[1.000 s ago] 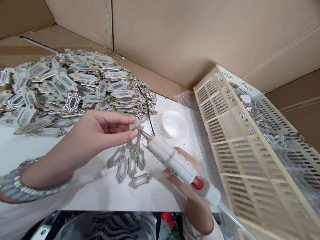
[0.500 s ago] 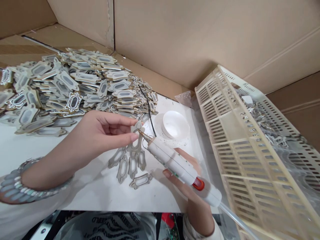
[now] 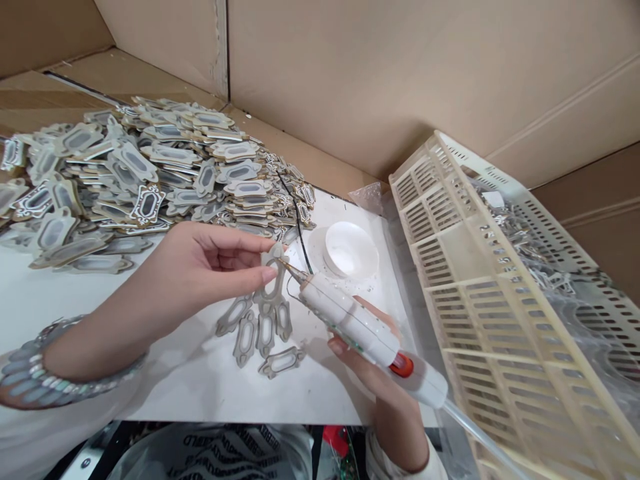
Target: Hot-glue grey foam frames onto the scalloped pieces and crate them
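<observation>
Between thumb and fingers, my left hand [image 3: 215, 263] pinches a grey frame-shaped metal piece [image 3: 271, 283] over the white table. My right hand [image 3: 373, 360] is wrapped round a white pen-like tool [image 3: 357, 320] with a red switch and a thin metal tip. The tip points at the upper end of the held piece, touching it or very close. Below it, several loose frame pieces [image 3: 245, 339] lie on the table, one of them [image 3: 281, 361] set apart at the front. Part of my right hand is hidden behind the tool.
A large heap of frame pieces [image 3: 170, 153] covers the back left. A white round dish [image 3: 351, 250] stands behind the tool, beside a black cord [image 3: 302, 233]. At the right is a cream slatted basket [image 3: 455, 253] with small metal parts. Cardboard walls [image 3: 340, 80] enclose the back.
The tool and my right hand have shifted slightly right, drawing the tip back a little along the held piece. My left hand has stayed nearly still.
</observation>
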Demonstrator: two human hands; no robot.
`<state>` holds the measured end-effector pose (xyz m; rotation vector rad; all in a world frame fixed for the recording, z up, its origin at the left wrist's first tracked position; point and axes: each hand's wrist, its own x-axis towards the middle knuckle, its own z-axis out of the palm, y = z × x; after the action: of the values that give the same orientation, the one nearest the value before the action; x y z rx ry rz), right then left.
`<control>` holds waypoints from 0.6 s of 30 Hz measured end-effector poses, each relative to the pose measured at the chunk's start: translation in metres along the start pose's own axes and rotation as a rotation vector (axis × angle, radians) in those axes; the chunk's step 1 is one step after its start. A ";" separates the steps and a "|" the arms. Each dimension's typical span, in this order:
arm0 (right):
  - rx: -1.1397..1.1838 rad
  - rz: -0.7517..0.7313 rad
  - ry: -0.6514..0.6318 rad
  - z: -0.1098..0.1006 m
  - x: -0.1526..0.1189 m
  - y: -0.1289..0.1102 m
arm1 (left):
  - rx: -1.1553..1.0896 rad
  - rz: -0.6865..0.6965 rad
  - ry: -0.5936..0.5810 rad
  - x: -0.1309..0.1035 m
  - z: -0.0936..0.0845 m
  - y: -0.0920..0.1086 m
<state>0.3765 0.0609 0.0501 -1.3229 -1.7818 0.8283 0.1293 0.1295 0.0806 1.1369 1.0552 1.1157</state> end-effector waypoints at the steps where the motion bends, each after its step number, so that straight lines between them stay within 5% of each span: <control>1: -0.001 -0.015 0.008 0.000 -0.001 0.001 | 0.000 0.000 -0.001 0.000 0.000 0.000; 11: 0.049 0.018 0.053 -0.002 0.006 -0.005 | 0.102 0.037 -0.025 -0.002 0.004 0.005; 15: 0.024 0.067 0.275 -0.006 0.007 0.001 | 0.179 0.053 0.040 0.000 -0.002 0.009; 18: -0.020 0.106 0.430 -0.007 0.008 0.005 | 0.334 0.119 0.184 0.006 -0.024 0.017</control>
<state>0.3835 0.0700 0.0513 -1.4886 -1.3949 0.5304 0.1041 0.1400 0.0945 1.3936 1.3691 1.1835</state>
